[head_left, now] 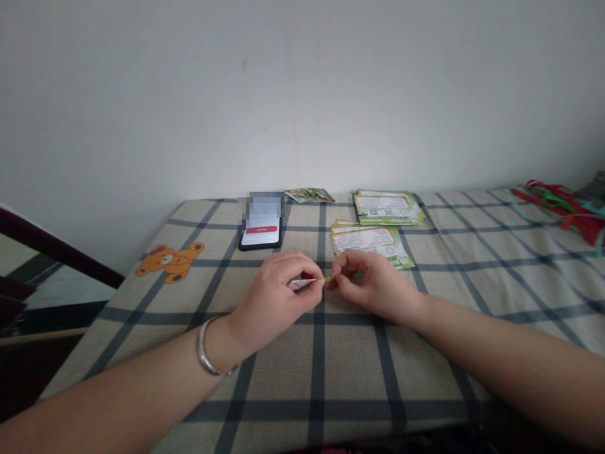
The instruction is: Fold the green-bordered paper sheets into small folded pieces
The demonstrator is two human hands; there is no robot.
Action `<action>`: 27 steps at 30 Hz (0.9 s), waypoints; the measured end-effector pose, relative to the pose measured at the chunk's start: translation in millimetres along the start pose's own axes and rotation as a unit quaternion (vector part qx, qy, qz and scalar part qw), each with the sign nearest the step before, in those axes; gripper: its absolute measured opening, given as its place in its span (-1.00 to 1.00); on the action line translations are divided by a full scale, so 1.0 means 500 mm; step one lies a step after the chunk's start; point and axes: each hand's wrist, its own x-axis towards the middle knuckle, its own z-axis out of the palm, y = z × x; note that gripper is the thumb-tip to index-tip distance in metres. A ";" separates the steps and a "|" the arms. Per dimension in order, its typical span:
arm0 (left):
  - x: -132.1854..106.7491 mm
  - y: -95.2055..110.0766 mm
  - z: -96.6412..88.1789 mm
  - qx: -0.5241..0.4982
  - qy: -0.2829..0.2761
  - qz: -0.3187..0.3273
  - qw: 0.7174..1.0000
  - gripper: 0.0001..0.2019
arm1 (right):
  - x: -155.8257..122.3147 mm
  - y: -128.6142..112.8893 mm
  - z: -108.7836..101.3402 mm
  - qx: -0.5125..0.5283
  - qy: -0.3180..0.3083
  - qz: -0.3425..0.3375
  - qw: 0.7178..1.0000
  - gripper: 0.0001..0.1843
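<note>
Over the middle of the checked cloth, my left hand (pixel 288 287) pinches a small piece of folded printed paper (pixel 302 283), mostly hidden in the fingers. A pale, red-marked face of it shows inside the curl of that hand. My right hand (pixel 363 277) pinches its green end between thumb and forefinger, and the fingertips of both hands nearly meet. Just beyond my right hand lies a fanned stack of green-and-white printed cards (pixel 368 239). A second stack of such cards (pixel 385 207) lies behind it, nearer the wall.
A phone (pixel 261 232) with a lit screen lies beyond my left hand. Several folded green papers (pixel 309 195) rest beside it against the wall (pixel 302 94). A flat orange bear figure (pixel 171 262) is at the left, and red and green straps (pixel 562 205) at the far right.
</note>
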 end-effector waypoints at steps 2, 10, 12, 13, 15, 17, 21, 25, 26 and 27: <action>0.000 0.000 0.000 -0.019 -0.005 -0.017 1.000 -0.86 | 0.000 0.000 -0.001 0.023 -0.008 0.007 1.000 -0.89; 0.002 -0.004 0.001 -0.052 -0.023 -0.086 0.995 -0.88 | 0.004 0.003 -0.005 0.106 -0.046 0.040 0.992 -0.93; 0.002 -0.005 -0.001 -0.052 -0.024 -0.093 0.994 -0.89 | 0.006 0.003 -0.006 0.126 -0.050 0.037 0.990 -0.97; 0.002 -0.005 -0.003 -0.051 -0.023 -0.095 0.994 -0.89 | 0.008 0.004 -0.007 0.138 -0.051 0.034 0.989 -0.98; 0.002 -0.006 -0.005 -0.046 -0.018 -0.096 0.994 -0.90 | 0.009 0.006 -0.008 0.164 -0.049 0.028 0.985 -0.97; 0.002 -0.008 -0.005 -0.041 -0.013 -0.089 0.995 -0.90 | 0.010 0.009 -0.009 0.171 -0.043 0.026 0.984 -0.96; 0.003 -0.013 -0.004 -0.032 -0.012 -0.066 0.997 -0.91 | 0.009 0.013 -0.008 0.106 -0.034 0.021 0.994 -0.93; 0.003 -0.015 -0.002 -0.028 -0.020 -0.056 0.998 -0.92 | 0.008 0.012 -0.008 0.064 -0.007 0.005 0.998 -0.91; 0.003 -0.015 -0.001 -0.027 -0.025 -0.056 0.998 -0.93 | 0.008 0.011 -0.009 0.061 -0.003 0.001 0.998 -0.91; 0.003 -0.016 -0.001 -0.027 -0.029 -0.055 0.998 -0.94 | 0.008 0.010 -0.010 0.060 0.001 -0.002 0.998 -0.91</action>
